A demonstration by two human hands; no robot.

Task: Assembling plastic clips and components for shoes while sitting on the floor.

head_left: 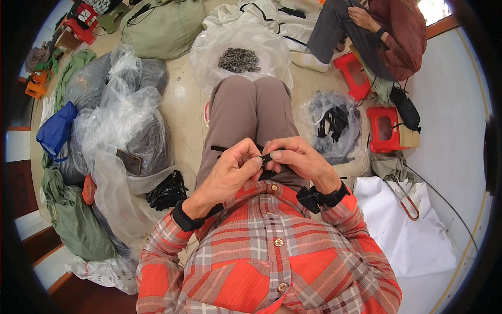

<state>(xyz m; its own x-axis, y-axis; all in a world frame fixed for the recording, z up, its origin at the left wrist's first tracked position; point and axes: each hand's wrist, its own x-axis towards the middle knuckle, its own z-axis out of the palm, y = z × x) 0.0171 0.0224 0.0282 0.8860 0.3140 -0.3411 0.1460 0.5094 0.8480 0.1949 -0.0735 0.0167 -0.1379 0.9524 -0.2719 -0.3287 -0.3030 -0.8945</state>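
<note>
Over my lap, my left hand (230,168) and my right hand (302,160) are closed close together on a short black strap (266,157). The thumbs and forefingers of both hands pinch it. A black end pokes out to the left of my left hand, but I cannot tell whether it is the same piece. A small pale spot shows at the left fingertips, too small to make out. Past my knees, a clear plastic bag (206,49) lies opened around a heap of small dark metal pieces (239,60).
Loose black strips (168,190) lie at my left, beside full plastic bags (117,115) with a phone (129,161) on them. Another bag of black strips (332,123) is at my right, near red stools (384,130) and white cloth (400,225). A person (389,36) sits at far right.
</note>
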